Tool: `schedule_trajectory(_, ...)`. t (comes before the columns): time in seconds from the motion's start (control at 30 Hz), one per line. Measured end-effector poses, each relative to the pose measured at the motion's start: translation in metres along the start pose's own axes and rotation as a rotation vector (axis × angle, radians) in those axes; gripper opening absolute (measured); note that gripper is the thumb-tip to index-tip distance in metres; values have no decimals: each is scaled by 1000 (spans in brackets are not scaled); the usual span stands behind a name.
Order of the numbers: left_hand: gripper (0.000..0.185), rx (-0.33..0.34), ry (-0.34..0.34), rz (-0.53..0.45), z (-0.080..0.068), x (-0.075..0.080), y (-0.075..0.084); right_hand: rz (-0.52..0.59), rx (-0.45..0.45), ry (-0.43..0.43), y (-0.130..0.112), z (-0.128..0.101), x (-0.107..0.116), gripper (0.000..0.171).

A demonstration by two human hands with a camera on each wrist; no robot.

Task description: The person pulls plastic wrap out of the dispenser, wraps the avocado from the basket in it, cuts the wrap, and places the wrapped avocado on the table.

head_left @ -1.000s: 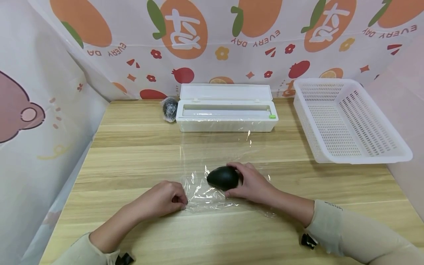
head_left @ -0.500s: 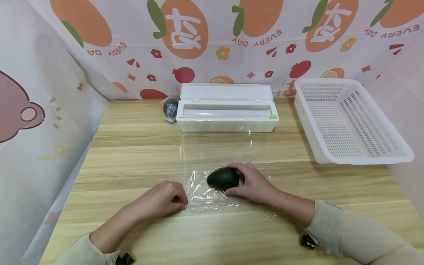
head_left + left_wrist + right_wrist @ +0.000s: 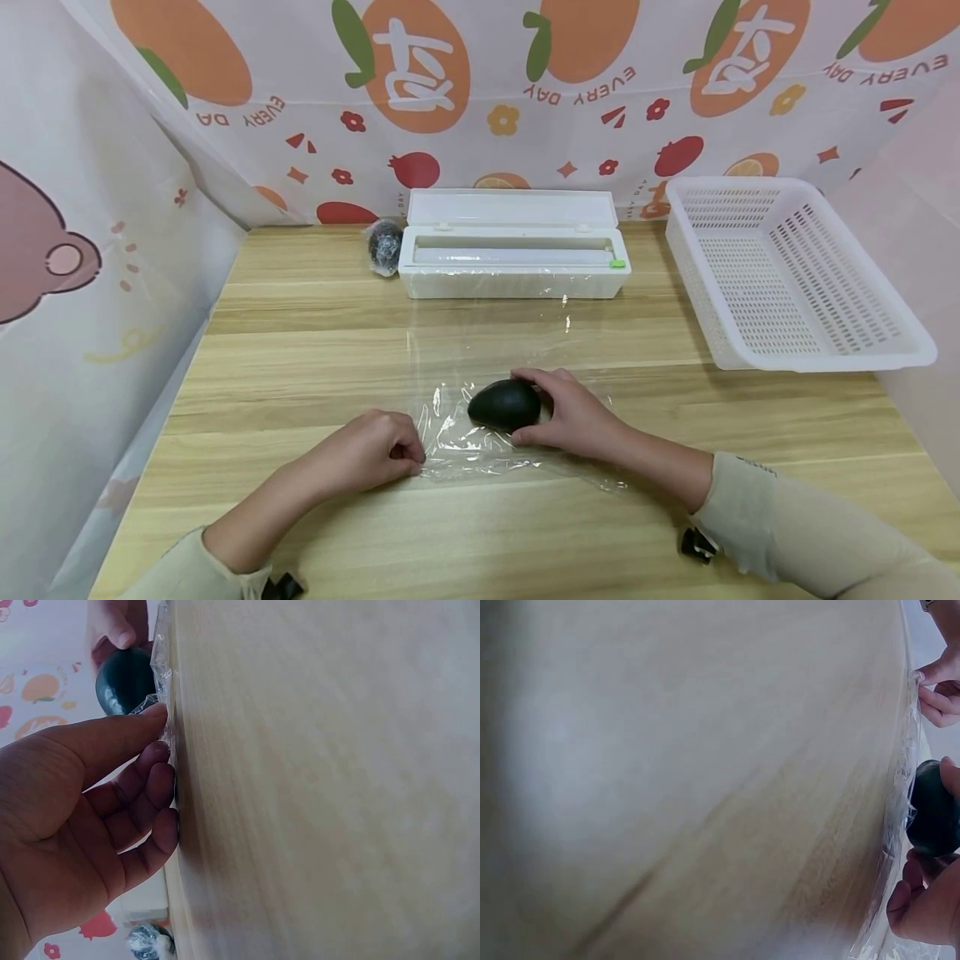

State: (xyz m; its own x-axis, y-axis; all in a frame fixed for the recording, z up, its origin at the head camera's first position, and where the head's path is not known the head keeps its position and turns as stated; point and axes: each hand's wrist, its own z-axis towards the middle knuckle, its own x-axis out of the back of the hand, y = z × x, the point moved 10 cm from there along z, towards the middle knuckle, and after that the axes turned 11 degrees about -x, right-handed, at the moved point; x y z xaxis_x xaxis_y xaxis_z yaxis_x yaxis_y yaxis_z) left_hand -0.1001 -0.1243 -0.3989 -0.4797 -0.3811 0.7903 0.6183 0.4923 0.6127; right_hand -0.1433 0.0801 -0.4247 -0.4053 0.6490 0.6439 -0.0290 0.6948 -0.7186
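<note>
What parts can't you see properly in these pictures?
- Right hand, head view: its palm side is hidden behind the dark avocado.
- Right wrist view: the avocado is cut off by the right edge; most of the frame is blurred table.
- Wrapped dark thing beside the white film box: too small to tell what it is.
- Left wrist view: the film edge is thin and hard to trace.

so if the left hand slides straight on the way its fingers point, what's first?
Likely the dark avocado: the left hand pinches the cling film edge, fingers pointing right; the right hand holds the avocado.
</note>
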Motion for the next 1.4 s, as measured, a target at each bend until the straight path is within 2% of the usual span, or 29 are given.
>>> schedule_trajectory(0.13, 15, 11, -2, 3, 0, -2, -1, 16, 7, -2, 1, -2, 1, 89)
schedule_trajectory(0.23, 13, 13, -2, -7, 1, -3, -1, 21, 20, 28, 4, -5, 10, 90)
schedule_trajectory(0.3, 12, 6, 0, -14, 1, -3, -1, -17, 43, 60, 6, -10, 19, 83)
schedule_trajectory(0.37, 11, 10, -1, -24, 1, -3, -1, -109, 83, 70, 8, -16, 28, 66)
schedule_trajectory(0.47, 11, 22, -6, -29, 0, -3, -1, -288, 163, -7, 12, -28, 31, 45)
schedule_trajectory(0.57, 11, 37, -12, -38, 0, -2, -2, -426, 259, -153, 17, -45, 24, 44)
schedule_trajectory(0.67, 14, 41, -11, -50, -1, -1, -3, -502, 322, -256, 23, -60, 16, 44)
schedule_trajectory(0.77, 14, 44, -2, -61, -2, 0, -3, -527, 349, -278, 26, -67, 12, 38)
schedule_trajectory(1.03, 7, 8, 37, -50, -2, 3, 0, -458, 422, -220, 25, -70, 18, 23)
schedule_trajectory(1.27, 4, 57, 100, -137, -8, 16, -9, -216, 360, -286, 31, -65, 40, 17)
schedule_trajectory(1.4, 10, 74, 128, -179, -10, 21, -13, -141, 334, -314, 33, -62, 49, 16)
